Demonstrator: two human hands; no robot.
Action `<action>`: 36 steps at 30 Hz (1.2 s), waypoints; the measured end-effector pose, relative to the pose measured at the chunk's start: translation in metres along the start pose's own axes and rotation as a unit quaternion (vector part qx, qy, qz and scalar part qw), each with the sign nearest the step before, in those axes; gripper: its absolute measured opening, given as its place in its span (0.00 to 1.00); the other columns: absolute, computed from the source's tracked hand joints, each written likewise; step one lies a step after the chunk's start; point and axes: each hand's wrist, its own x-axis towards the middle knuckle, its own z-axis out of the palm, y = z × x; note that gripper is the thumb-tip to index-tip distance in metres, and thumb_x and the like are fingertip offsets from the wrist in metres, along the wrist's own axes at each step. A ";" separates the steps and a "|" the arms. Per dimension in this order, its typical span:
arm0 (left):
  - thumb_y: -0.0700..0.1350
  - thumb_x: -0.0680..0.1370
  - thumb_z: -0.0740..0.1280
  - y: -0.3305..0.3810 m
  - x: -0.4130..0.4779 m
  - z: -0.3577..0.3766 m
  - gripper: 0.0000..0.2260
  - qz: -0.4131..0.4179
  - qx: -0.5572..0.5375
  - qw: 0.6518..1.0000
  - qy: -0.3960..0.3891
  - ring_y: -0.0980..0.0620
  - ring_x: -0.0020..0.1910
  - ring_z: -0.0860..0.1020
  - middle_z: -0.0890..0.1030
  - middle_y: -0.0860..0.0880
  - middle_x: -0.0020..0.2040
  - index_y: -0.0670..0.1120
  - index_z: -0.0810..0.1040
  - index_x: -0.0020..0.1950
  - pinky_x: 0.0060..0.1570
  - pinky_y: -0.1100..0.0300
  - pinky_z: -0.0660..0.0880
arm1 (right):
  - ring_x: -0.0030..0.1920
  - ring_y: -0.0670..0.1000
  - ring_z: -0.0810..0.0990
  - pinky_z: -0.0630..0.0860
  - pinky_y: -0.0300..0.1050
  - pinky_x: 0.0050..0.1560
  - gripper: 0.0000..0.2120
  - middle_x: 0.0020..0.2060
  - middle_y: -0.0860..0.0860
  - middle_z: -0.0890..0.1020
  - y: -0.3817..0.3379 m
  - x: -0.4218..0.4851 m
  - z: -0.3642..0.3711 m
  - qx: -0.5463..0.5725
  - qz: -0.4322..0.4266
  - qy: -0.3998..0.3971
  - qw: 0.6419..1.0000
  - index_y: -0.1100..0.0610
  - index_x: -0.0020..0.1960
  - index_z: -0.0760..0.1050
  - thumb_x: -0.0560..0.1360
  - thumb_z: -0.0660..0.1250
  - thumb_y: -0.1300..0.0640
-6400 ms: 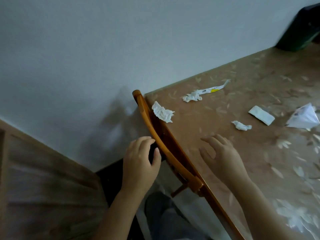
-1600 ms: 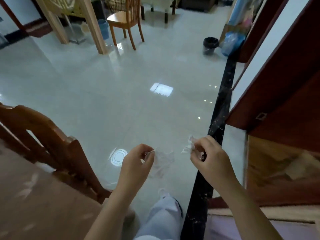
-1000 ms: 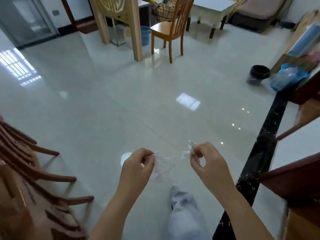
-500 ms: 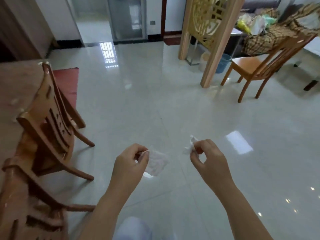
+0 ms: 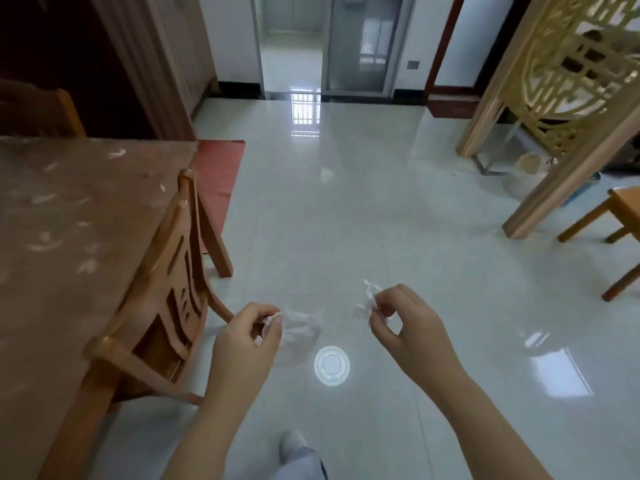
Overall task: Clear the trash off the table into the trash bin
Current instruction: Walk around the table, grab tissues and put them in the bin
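My left hand (image 5: 244, 344) pinches a thin clear plastic wrapper (image 5: 299, 332) that hangs from its fingertips over the floor. My right hand (image 5: 403, 325) pinches a small crumpled white tissue (image 5: 367, 301) between thumb and forefinger. Both hands are held out in front of me at about waist height, a short gap between them. The brown table (image 5: 62, 237) with a pale leaf pattern is at the left. No trash bin is in view.
A wooden chair (image 5: 162, 306) stands against the table's right edge. A red mat (image 5: 216, 168) lies beyond it. At the right are a carved wooden screen (image 5: 554, 98) and another chair (image 5: 620, 216). A glossy tiled floor (image 5: 346, 202) stretches ahead to a doorway (image 5: 322, 43).
The view has swung left across the room; the black bin seen a second ago has left the frame and the table has come back in at left. Both hands keep their hold.
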 end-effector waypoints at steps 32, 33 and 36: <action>0.38 0.74 0.67 0.004 0.650 0.070 0.13 -0.072 0.001 0.988 0.134 0.66 0.30 0.72 0.73 0.57 0.28 0.56 0.73 0.36 0.30 0.74 0.67 | 0.37 0.48 0.73 0.67 0.35 0.38 0.07 0.34 0.49 0.75 0.114 0.675 0.178 0.056 -0.058 -0.115 0.990 0.56 0.37 0.70 0.70 0.67 0.64; 0.38 0.74 0.67 -0.003 0.670 0.066 0.13 -0.075 0.000 0.988 0.136 0.65 0.30 0.72 0.73 0.56 0.27 0.56 0.73 0.37 0.30 0.74 0.67 | 0.37 0.48 0.73 0.67 0.36 0.38 0.07 0.34 0.49 0.75 0.113 0.694 0.189 0.055 -0.060 -0.119 0.990 0.56 0.38 0.70 0.70 0.67 0.64; 0.38 0.73 0.67 -0.029 0.738 0.050 0.12 -0.078 -0.010 0.985 0.151 0.64 0.30 0.72 0.76 0.63 0.29 0.55 0.74 0.36 0.30 0.71 0.67 | 0.37 0.49 0.73 0.67 0.36 0.37 0.07 0.34 0.49 0.75 0.105 0.757 0.228 0.055 -0.064 -0.121 0.989 0.56 0.37 0.70 0.70 0.67 0.64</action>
